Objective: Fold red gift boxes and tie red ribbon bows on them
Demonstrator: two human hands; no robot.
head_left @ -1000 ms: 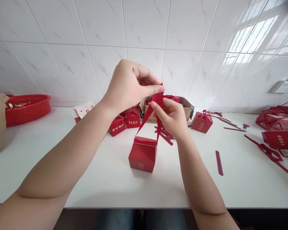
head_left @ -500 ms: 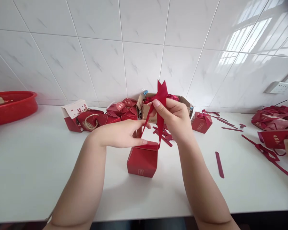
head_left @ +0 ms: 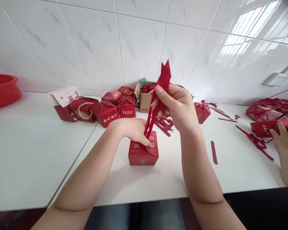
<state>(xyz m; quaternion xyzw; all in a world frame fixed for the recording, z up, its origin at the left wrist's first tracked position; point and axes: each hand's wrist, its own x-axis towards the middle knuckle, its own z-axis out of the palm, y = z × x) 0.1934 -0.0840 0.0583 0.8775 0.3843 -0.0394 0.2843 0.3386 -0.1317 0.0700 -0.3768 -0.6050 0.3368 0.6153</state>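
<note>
A small red box [head_left: 143, 152] sits upright on the white table, near its front edge, its rounded top flaps folded shut and printed with pale characters, a small label on its front face. A red ribbon [head_left: 161, 92] rises from the middle of the top, both strands drawn up together, its notched ends pointing upward.

Glossy white marbled tiles cover the wall [head_left: 98, 41], catching bright window reflections at the upper right. A white socket [head_left: 275, 79] sits on it, above the white table [head_left: 26, 153] running along the wall.
</note>
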